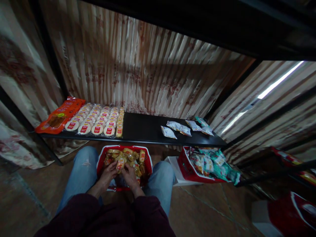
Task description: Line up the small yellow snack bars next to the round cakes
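Both my hands are over a red basket point(149, 158) with a white rim, between my knees. They hold one small wrapped yellow snack cake point(120, 163) with a red and white label. My left hand point(109, 172) grips its left side, and my right hand point(129, 174) closes on its right side. Under and around them, more wrapped yellow cakes point(128, 152) fill the basket. On the black shelf point(143, 128) in front, a row of similar yellow cakes point(119, 123) stands beside several rows of round white wrapped cakes point(97, 129).
An orange snack bag point(60, 115) lies at the shelf's left end. Several white packets point(168, 132) and a green one point(201, 121) lie on its right half. A second red basket point(184, 166) with green and white bags stands to the right. Dark posts point(237, 87) frame the shelf.
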A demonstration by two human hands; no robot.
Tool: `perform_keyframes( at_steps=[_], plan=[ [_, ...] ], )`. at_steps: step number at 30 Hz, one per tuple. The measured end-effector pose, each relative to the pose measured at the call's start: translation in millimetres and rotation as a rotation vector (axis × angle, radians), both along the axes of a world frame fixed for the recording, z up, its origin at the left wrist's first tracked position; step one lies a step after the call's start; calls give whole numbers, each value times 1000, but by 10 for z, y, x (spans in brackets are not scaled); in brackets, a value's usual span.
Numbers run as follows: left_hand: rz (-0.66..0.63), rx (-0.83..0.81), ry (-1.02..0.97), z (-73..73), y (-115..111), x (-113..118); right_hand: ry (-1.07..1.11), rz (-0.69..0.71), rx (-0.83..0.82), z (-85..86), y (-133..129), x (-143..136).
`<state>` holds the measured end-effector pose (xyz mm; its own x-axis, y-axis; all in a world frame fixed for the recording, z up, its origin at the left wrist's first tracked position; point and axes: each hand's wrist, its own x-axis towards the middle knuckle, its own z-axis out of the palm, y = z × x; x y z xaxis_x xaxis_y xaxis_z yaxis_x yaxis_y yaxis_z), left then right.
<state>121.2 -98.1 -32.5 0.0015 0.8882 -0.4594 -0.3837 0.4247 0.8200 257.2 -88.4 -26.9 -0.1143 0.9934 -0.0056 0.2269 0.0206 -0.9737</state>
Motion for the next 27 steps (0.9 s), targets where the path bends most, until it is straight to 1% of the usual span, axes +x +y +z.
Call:
perform_keyframes(
  at_steps=[4, 7, 10, 15, 18, 22, 24, 27],
  plan=[
    [-25, 56, 54, 36, 128, 65, 44, -64, 17, 36, 64, 29],
    [-33, 88, 106, 97, 235, 136, 65, -71, 16, 85, 103, 58],
    [-13, 89, 119, 162, 296, 206, 61, -74, 35, 101, 138, 88],
    [-9, 134, 113, 211, 257, 246, -22, -98, 47, 22, 164, 109],
    [-11, 135, 125, 192, 199, 212, -63, -127, 33, -60, 146, 83],
    [-8, 103, 129, 155, 152, 155, -39, -159, 18, -148, 121, 31],
    [-3, 101, 134, 154, 153, 144, -28, -167, 20, -151, 123, 17],
    [-21, 129, 130, 185, 199, 158, -46, -175, 47, -84, 147, 23]
  ],
)
